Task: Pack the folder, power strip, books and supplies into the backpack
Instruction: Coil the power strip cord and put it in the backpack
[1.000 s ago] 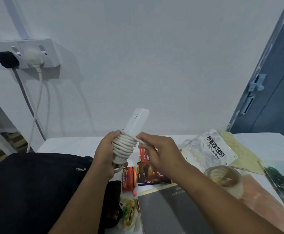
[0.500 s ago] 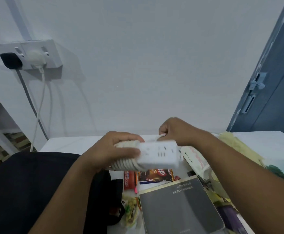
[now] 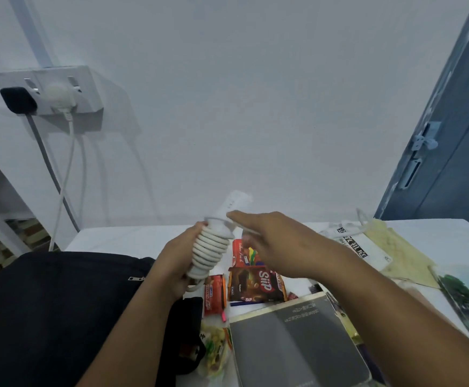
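My left hand [image 3: 174,261] grips the white power strip [image 3: 211,247] by its lower half, where the cord is wound in several coils; it tilts up to the right above the table. My right hand [image 3: 278,244] is blurred at the strip's upper part, fingers reaching left and pinching a loose strand of the cord. The black backpack [image 3: 54,303] lies at the lower left. A grey book [image 3: 292,344] lies below my right arm, and a pale yellow folder [image 3: 395,252] lies at the right.
Snack packets [image 3: 255,283] and an orange packet [image 3: 213,294] lie on the white table [image 3: 127,236] under the hands. A printed white bag [image 3: 350,244] and a picture book [image 3: 467,297] lie right. A wall socket [image 3: 54,90] with plugs is upper left, a blue door [image 3: 456,149] right.
The strip has swung from lying sideways back to tilted upright in my left hand. My right hand came from behind the strip round to its front, and more coils show.
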{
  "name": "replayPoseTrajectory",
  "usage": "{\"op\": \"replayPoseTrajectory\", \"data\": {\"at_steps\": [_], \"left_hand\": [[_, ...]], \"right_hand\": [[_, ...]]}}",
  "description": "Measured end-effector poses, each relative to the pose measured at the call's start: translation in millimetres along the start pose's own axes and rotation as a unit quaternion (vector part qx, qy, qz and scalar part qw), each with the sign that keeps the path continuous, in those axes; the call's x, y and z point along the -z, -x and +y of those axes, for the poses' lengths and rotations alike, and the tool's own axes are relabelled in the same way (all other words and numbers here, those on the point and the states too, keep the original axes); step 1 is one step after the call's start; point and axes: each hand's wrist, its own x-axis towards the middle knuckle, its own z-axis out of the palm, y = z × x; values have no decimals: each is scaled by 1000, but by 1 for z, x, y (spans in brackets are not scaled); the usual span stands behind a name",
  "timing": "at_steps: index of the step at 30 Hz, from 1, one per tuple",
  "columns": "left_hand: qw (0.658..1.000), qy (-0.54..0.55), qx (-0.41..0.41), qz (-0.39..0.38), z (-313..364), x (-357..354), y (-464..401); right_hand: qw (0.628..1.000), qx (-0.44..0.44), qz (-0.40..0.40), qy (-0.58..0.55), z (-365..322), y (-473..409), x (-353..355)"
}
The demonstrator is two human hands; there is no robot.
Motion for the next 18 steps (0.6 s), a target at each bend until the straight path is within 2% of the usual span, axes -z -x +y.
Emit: {"op": "replayPoseTrajectory", "data": {"at_steps": [2, 5, 6, 8, 10, 11, 12, 14, 16, 18], "left_hand": [[997, 61, 47, 4, -1, 7, -2], [993, 100, 48, -49, -2, 6, 3], [993, 95, 39, -53, -4, 6, 3], [994, 92, 23, -55, -6, 8, 1], [988, 123, 7, -89, -4, 12, -1], [983, 143, -7, -111, -1, 14, -1], [980, 154, -27, -125, 2, 17, -1], [979, 124, -75, -144, 9, 23, 1], [974, 13, -152, -170, 18, 24, 6], [941, -136, -224, -213, 29, 19, 14]], "right_hand": [[998, 34, 44, 19, 12, 1, -16], [995, 81, 27, 45, 23, -3, -38], [994, 94, 44, 22, 25, -4, -41], [988, 93, 82, -94, 30, -4, -41], [969, 31, 95, -226, 32, -1, -40], [964, -3, 89, -249, 38, 0, -39], [972, -28, 75, -219, 44, 0, -36], [994, -68, 14, -84, 57, -1, -31], [994, -103, -6, 21, 67, -8, -21], [992, -124, 26, 16, 64, -19, -5]]}}
